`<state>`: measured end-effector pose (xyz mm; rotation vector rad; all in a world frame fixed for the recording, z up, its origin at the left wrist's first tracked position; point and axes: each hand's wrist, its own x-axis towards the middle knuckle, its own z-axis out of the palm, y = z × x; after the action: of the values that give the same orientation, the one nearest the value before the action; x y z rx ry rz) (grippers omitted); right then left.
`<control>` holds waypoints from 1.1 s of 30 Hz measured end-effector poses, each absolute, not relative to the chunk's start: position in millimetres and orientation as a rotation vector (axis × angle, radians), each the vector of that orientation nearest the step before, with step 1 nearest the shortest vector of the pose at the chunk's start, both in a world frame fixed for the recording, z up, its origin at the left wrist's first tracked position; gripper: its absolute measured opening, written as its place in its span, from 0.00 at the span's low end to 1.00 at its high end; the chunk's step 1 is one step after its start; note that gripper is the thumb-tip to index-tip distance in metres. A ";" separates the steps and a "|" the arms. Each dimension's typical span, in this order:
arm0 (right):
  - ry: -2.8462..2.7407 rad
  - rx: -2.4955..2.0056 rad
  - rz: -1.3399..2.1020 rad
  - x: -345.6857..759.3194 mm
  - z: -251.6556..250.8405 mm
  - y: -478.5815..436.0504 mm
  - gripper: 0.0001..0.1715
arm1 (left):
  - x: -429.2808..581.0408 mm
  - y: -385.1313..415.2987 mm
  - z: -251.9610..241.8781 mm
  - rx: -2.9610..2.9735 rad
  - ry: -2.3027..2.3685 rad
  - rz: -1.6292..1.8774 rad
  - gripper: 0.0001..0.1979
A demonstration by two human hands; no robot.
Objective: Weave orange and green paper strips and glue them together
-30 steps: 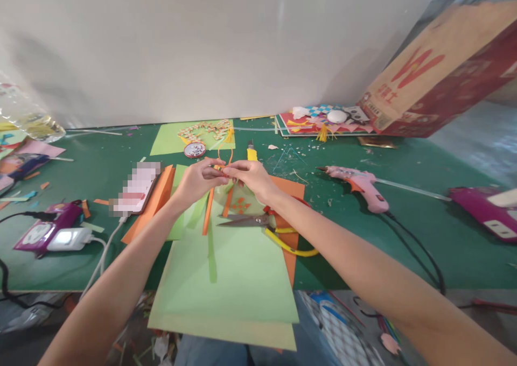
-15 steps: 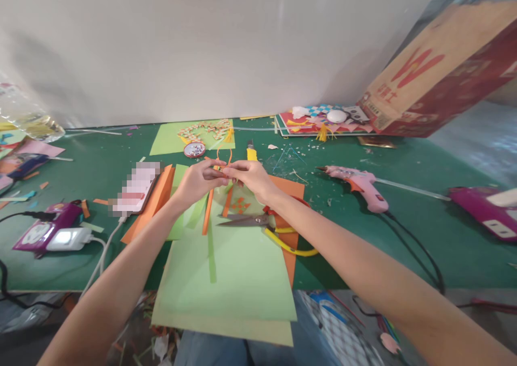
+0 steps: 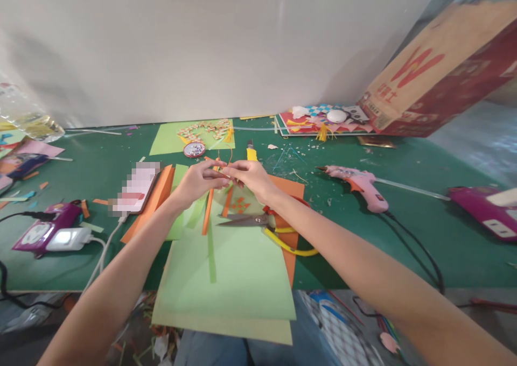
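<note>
My left hand (image 3: 203,180) and my right hand (image 3: 249,176) meet above the papers, fingertips pinched together. Between them they grip a thin orange paper strip (image 3: 231,152), whose loop rises above the fingers; the part inside the pinch is hidden. Below lie orange strips (image 3: 208,212) and a pale green sheet (image 3: 234,280). Scissors with red and yellow handles (image 3: 246,222) rest on the sheet, blades pointing left under my right forearm. Several small orange paper pieces (image 3: 241,204) sit just beyond the blades. Behind my right hand is a yellow utility knife (image 3: 251,152).
A pink glue gun (image 3: 359,183) lies to the right, its cord running to the front edge. At left are a phone (image 3: 137,188) on a cable and a purple power strip (image 3: 48,229). A woven paper chain (image 3: 205,131) and a round lid of beads (image 3: 194,149) lie behind.
The orange loop above my fingers has turned and now looks thinner, edge-on. Both hands stay in nearly the same place, with only slight finger movement.
</note>
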<state>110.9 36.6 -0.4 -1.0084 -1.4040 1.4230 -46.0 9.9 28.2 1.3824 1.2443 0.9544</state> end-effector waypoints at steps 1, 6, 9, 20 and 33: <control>-1.402 -1.009 1.422 110.7 0.0 36.4 0.16 | -46.1 10.0 28.3 1.377 1.241 0.950 0.22; -1.368 -1.024 1.432 109.6 4.4 34.0 0.17 | -46.8 11.1 27.0 1.369 1.228 0.940 0.21; -1.357 -1.028 1.437 109.2 7.1 31.8 0.17 | -47.2 12.0 25.6 1.372 1.238 0.953 0.22; -1.378 -1.032 1.421 109.1 6.3 30.7 0.14 | -47.7 12.8 24.0 1.375 1.219 0.960 0.20; -1.383 -1.039 1.425 109.6 7.9 29.8 0.15 | -47.2 10.5 27.4 1.396 1.254 0.928 0.20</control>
<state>109.6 29.8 7.9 -1.0391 -1.3833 1.4251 -47.2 10.5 27.4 1.3961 1.2540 0.9284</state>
